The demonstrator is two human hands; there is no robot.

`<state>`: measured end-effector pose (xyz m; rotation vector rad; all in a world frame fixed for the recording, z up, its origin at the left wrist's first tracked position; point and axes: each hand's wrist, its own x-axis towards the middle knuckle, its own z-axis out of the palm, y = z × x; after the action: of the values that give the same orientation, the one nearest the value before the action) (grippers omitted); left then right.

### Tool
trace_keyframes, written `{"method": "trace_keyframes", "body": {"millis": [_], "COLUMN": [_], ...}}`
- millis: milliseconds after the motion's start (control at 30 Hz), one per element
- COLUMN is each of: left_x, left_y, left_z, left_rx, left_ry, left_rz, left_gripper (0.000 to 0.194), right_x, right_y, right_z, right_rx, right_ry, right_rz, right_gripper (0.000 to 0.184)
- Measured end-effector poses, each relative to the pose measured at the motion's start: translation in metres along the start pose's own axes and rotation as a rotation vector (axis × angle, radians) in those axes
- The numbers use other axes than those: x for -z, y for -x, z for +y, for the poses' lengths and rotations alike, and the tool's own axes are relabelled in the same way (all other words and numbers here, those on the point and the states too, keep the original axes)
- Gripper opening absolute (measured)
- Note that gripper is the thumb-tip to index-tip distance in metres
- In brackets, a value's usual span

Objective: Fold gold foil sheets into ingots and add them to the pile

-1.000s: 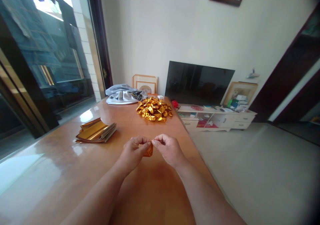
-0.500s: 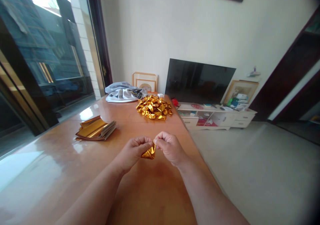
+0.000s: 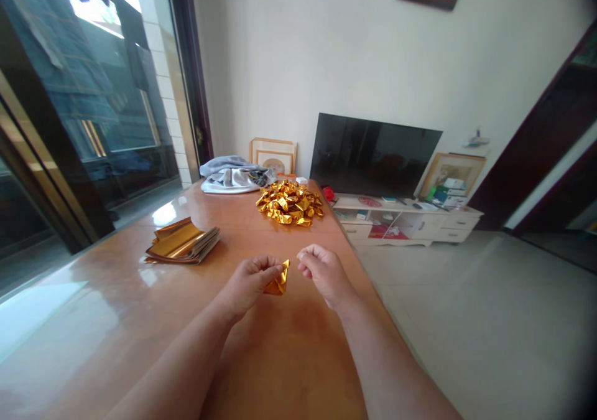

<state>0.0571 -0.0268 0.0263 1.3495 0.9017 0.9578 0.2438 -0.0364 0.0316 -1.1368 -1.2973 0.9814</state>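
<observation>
My left hand (image 3: 256, 281) pinches a small folded piece of gold foil paper (image 3: 280, 282) between thumb and fingers, low over the table. One pointed corner of the foil sticks up past the thumb, and part of it is covered by the fingers. Just to the right, my right hand (image 3: 323, 273) is closed, thumb against index finger, apart from the foil; nothing shows in it. Beyond both hands lies a heap of folded gold foil pieces (image 3: 290, 203). To the left is a stack of flat gold foil sheets (image 3: 181, 242), with the top ones curling upward.
The glossy wooden table (image 3: 280, 358) has its right edge close to my right forearm. Grey cloth (image 3: 236, 176) lies at its far end, before framed pictures (image 3: 273, 152). A television (image 3: 373, 155) stands behind a low white cabinet (image 3: 410, 224). Glass doors (image 3: 116, 96) are at left.
My right hand has come off the foil and moved slightly right, opening a gap. My left hand still holds the foil, whose upper corner now shows. The view has shifted slightly.
</observation>
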Motion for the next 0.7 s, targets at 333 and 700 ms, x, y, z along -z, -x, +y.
{"method": "trace_keyframes", "body": {"millis": [333,700], "left_x": [-0.002,0.002], "left_y": [0.0,-0.006], "left_z": [0.001,-0.009], "left_rx": [-0.027,-0.169], "left_ry": [0.032,-0.204], "left_rz": [0.015,0.205], "left_gripper": [0.033,0.028], "right_x": [-0.004,-0.017], "right_y": [0.003,0.009], "right_z": [0.004,0.005], "right_rx": [0.088,0.202], "right_ry": [0.125,0.258], "right_rz": [-0.016,0.025], "right_gripper": [0.016,0.016]}}
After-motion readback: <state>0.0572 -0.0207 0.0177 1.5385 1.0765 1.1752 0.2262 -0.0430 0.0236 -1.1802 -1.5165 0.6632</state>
